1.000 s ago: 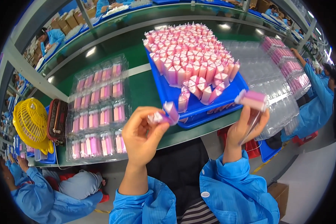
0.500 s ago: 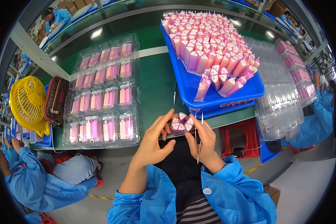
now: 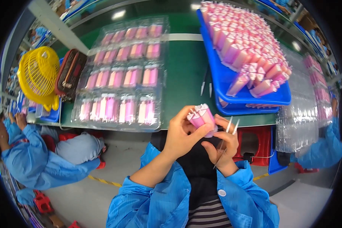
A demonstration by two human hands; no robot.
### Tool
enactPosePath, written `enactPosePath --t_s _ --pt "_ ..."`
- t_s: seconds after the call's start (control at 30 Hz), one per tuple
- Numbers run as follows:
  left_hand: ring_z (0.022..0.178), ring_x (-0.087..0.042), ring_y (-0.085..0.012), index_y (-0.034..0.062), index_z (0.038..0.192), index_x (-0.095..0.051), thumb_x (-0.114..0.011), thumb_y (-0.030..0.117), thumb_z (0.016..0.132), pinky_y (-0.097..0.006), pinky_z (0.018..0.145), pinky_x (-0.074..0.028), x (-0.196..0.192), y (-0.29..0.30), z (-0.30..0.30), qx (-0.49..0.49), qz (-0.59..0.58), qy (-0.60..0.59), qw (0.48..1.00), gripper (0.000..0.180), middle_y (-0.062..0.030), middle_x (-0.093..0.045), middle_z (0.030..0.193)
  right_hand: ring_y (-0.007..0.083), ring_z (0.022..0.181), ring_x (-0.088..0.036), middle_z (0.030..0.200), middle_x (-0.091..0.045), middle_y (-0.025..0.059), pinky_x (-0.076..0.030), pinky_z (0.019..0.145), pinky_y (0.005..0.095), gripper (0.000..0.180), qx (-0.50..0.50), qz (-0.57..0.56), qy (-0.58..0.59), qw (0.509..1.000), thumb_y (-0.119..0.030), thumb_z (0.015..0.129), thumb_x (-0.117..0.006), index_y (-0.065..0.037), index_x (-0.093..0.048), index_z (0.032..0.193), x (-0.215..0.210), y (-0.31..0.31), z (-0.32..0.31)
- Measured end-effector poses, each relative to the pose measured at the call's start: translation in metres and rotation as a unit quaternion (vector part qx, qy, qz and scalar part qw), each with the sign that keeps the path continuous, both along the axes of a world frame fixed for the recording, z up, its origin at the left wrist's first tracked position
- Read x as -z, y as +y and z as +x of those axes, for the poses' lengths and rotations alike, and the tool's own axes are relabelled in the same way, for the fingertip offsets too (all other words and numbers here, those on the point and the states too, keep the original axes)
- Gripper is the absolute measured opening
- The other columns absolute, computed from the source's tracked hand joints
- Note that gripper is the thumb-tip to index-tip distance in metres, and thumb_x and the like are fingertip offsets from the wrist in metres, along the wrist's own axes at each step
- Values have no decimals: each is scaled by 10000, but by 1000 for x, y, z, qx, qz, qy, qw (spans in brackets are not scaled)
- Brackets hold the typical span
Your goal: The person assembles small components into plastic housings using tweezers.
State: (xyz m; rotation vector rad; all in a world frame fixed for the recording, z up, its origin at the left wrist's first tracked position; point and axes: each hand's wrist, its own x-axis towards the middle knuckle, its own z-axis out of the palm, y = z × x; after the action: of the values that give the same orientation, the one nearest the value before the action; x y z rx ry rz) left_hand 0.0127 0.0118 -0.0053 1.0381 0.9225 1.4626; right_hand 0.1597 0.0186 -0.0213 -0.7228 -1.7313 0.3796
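We classify this site as a factory assembly floor. We note a long green table (image 3: 183, 72) across the upper frame, a blue bin (image 3: 256, 100) massed with similar pink pieces (image 3: 249, 49) at upper right, co-workers (image 3: 51, 154) in matching blue coats (image 3: 32, 157) at both edges, and a yellow floor line (image 3: 104, 181) at lower left.
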Motion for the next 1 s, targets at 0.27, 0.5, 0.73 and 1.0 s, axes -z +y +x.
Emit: enactPosePath --t_s 0.27,0.5,0.73,1.0 --pt "868 -619 -121 -20 1300 -463 -776 3 753 -209 638 -521 -29 -28 -2 -38 18 40 998 631 -138 -547 1219 323 1012 -631 1138 -588 250 -530 850 386 389 -53 -55 124 989 -55 724 -804 -16 -543 1010 0 -8 11" --pt "1034 -585 -199 173 1088 -668 -640 230 855 -378 879 -418 -31 -23 5 -249 377 671 587 242 -46 -655 1061 278 874 -667 1054 -659 179 -527 762 344 380 -89 -73 -40 993 -61 666 -823 -17 -612 980 -38 -20 20" --pt "708 -620 -214 64 893 -656 -719 141 717 -366 745 -458 -8 -17 2 -174 292 479 809 202 -56 -649 777 244 984 -647 1140 -611 200 -533 831 320 389 -165 -287 83 940 -28 808 -727 20 -525 1137 -48 -33 19" --pt "761 -646 -190 48 786 -643 -808 13 674 -298 713 -486 -19 -23 -2 -24 144 200 969 202 -49 -664 764 161 821 -575 1067 -462 117 -488 713 280 726 -56 -267 64 960 -638 954 -350 16 -527 1215 -49 -16 41"
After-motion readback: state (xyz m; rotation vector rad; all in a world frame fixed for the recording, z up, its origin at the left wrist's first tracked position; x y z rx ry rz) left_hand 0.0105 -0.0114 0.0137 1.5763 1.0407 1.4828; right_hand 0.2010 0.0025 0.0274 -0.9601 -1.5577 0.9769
